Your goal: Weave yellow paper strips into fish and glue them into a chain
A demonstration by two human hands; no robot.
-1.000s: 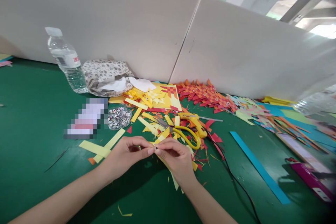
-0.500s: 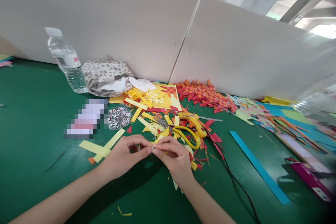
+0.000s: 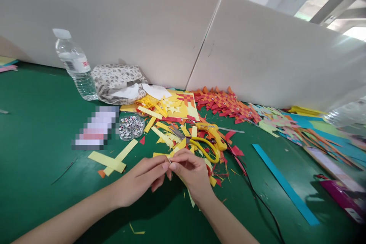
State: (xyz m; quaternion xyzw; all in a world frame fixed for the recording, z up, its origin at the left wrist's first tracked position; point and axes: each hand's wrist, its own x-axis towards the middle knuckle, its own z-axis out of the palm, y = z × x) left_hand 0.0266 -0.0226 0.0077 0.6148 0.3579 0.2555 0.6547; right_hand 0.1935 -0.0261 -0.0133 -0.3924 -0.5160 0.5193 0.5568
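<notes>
My left hand point(image 3: 143, 181) and my right hand point(image 3: 192, 173) meet fingertip to fingertip over the green table point(image 3: 37, 129). Both are pinched shut on a small piece between them, too small to name. A yellow paper strip point(image 3: 191, 197) shows under my right hand; whether the fingers hold it I cannot tell. Yellow scissors point(image 3: 210, 142) lie just beyond my right hand among yellow and red paper scraps point(image 3: 168, 129). A small clear dish of googly eyes point(image 3: 131, 126) sits beyond my left hand.
A water bottle point(image 3: 76, 66) and a patterned pouch point(image 3: 118, 82) stand by the white partition point(image 3: 160, 26). Woven red-orange paper fish point(image 3: 225, 103) lie at the back, pale woven ones point(image 3: 271, 120) further right. A blue strip point(image 3: 284, 185), a black cable point(image 3: 257, 198) and crossed yellow strips point(image 3: 113, 159) lie nearby.
My left hand's fingers have stretched out flatter, with the pinch point shifting slightly right. The view has shifted slightly. Nothing else on the table moved.
</notes>
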